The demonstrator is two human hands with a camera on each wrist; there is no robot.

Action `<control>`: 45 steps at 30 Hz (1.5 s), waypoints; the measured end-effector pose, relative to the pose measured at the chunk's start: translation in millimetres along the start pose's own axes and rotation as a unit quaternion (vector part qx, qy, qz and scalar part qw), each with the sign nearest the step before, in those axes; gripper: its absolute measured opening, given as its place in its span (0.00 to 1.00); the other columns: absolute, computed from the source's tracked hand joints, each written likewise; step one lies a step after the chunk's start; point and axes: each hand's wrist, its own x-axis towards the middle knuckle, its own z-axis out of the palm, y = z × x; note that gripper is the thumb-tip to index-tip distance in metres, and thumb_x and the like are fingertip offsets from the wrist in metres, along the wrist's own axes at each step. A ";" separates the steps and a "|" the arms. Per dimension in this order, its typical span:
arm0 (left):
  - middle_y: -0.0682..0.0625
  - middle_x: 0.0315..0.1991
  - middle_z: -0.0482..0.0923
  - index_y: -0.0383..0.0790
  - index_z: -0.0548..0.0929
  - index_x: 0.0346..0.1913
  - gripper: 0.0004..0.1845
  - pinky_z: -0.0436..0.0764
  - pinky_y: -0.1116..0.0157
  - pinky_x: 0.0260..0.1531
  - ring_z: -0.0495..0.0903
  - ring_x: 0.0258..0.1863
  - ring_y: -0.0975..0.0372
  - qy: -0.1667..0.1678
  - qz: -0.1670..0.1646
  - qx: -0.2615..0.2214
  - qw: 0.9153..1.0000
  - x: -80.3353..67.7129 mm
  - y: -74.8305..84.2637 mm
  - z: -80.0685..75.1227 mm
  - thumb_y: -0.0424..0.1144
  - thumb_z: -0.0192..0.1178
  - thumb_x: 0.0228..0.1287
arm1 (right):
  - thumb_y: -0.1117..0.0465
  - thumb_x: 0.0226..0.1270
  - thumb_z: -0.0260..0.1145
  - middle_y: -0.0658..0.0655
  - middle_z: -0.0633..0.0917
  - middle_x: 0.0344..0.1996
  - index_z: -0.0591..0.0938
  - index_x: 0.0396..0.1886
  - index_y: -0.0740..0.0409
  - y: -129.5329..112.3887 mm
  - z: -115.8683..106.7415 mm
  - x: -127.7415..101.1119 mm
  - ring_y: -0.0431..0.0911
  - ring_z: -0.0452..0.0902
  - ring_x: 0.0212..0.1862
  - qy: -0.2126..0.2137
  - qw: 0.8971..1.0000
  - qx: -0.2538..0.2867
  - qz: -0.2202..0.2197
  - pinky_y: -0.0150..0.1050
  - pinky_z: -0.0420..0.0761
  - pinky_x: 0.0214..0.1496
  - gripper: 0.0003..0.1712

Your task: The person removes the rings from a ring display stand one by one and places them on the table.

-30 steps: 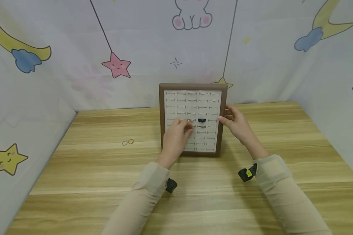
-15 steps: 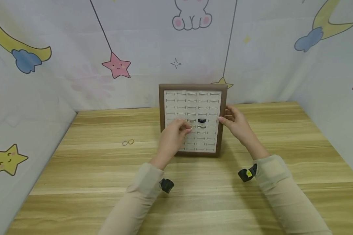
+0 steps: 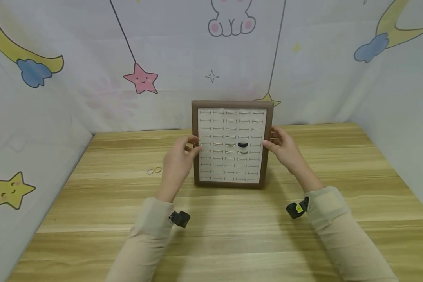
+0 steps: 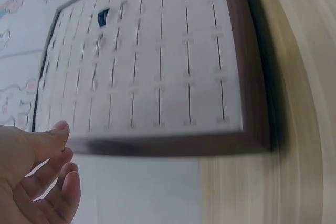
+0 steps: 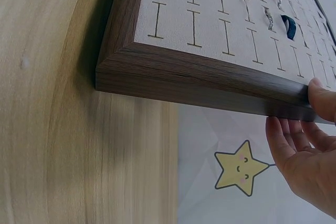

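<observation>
A white ring display board (image 3: 235, 166) in a brown wooden frame stands upright on the table, its face lined with rows of slots. My right hand (image 3: 281, 149) grips its right edge, thumb on the front and fingers behind; the right wrist view shows the same hold. By the board's left edge, my left hand (image 3: 179, 158) pinches a small ring (image 3: 201, 144) between thumb and fingertips; in the left wrist view the ring cannot be made out. A black ring (image 3: 243, 145), a silver ring (image 3: 242, 152) and a pale ring (image 3: 230, 145) sit in slots near the middle.
Left of the board, a silver ring (image 3: 150, 171) and a gold ring (image 3: 158, 170) lie side by side on the wooden table (image 3: 232, 239). A patterned cloth (image 3: 169, 51) hangs behind and at both sides.
My left hand has moved left from the middle of the board to its left edge, with a ring in its fingertips. The right hand keeps its hold on the board.
</observation>
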 end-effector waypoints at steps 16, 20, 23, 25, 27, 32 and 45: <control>0.39 0.56 0.78 0.37 0.77 0.59 0.19 0.79 0.54 0.38 0.79 0.48 0.48 0.005 -0.111 0.031 0.993 -4.8 -90.0 -39.7 0.40 0.58 0.68 | 0.60 0.72 0.57 0.71 0.65 0.66 0.53 0.73 0.66 -0.7 0.3 -0.1 0.64 0.61 0.69 0.000 1.000 0.006 0.002 0.57 0.66 0.69 0.37; 0.37 0.56 0.77 0.36 0.76 0.59 0.19 0.78 0.50 0.45 0.78 0.51 0.45 -0.002 -0.139 0.034 0.990 -7.6 -106.2 -46.7 0.39 0.58 0.68 | 0.60 0.72 0.57 0.71 0.65 0.66 0.53 0.73 0.66 -1.1 0.7 -0.2 0.63 0.61 0.70 0.000 1.000 0.007 0.002 0.57 0.66 0.69 0.37; 0.35 0.56 0.76 0.34 0.76 0.59 0.19 0.76 0.49 0.48 0.77 0.52 0.44 -0.005 -0.153 0.033 0.988 -10.3 -116.4 -49.4 0.36 0.58 0.67 | 0.60 0.72 0.57 0.71 0.65 0.66 0.53 0.73 0.66 -1.5 0.4 -0.5 0.64 0.61 0.70 0.000 1.000 0.008 0.001 0.57 0.66 0.69 0.37; 0.34 0.56 0.76 0.33 0.76 0.58 0.19 0.77 0.48 0.48 0.77 0.52 0.43 -0.009 -0.157 0.040 0.987 -12.4 -123.0 -50.1 0.35 0.58 0.67 | 0.60 0.72 0.57 0.71 0.65 0.66 0.52 0.74 0.66 -1.6 0.3 -0.8 0.64 0.61 0.70 0.000 1.000 0.007 0.001 0.57 0.66 0.69 0.37; 0.33 0.57 0.76 0.32 0.76 0.58 0.19 0.77 0.48 0.48 0.77 0.53 0.42 -0.012 -0.163 0.052 0.985 -14.6 -129.3 -50.1 0.34 0.58 0.67 | 0.60 0.72 0.57 0.71 0.65 0.66 0.52 0.74 0.66 -1.0 0.2 -0.2 0.64 0.61 0.69 0.000 1.000 0.005 0.001 0.57 0.66 0.69 0.37; 0.32 0.56 0.76 0.32 0.76 0.58 0.18 0.75 0.48 0.48 0.75 0.54 0.42 -0.023 -0.182 0.078 0.980 -18.3 -140.8 -49.7 0.34 0.57 0.67 | 0.60 0.72 0.57 0.71 0.66 0.66 0.53 0.73 0.66 0.9 0.4 1.3 0.63 0.62 0.69 -0.001 1.000 0.002 0.000 0.57 0.67 0.69 0.37; 0.32 0.55 0.76 0.30 0.75 0.57 0.17 0.74 0.48 0.51 0.75 0.54 0.41 -0.088 -0.206 0.088 0.971 -19.9 -153.9 -44.8 0.34 0.54 0.69 | 0.60 0.72 0.57 0.71 0.65 0.67 0.51 0.74 0.65 0.2 0.2 0.2 0.63 0.61 0.70 -0.003 1.000 0.011 0.002 0.57 0.66 0.69 0.38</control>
